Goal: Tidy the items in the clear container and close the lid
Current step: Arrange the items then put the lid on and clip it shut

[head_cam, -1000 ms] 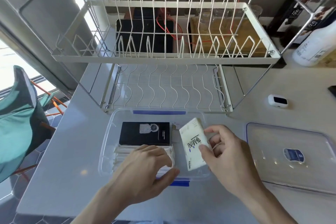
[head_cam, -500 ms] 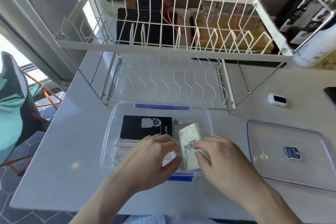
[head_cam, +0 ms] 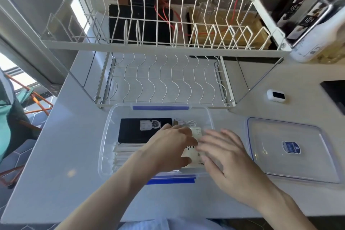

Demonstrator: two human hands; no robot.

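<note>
Clear container (head_cam: pixel 106 136) sits on table (head_cam: pixel 65 155), just in front of dish rack (head_cam: pixel 164 80). Inside: black box (head_cam: pixel 134 132) at back-left, white packet (head_cam: pixel 194 153) at right. Left hand (head_cam: pixel 168 149) grips the packet's left edge; right hand (head_cam: pixel 225 157) lies on it w/ fingers straight. Lid (head_cam: pixel 291 149) lies off to the right, container open.
</note>
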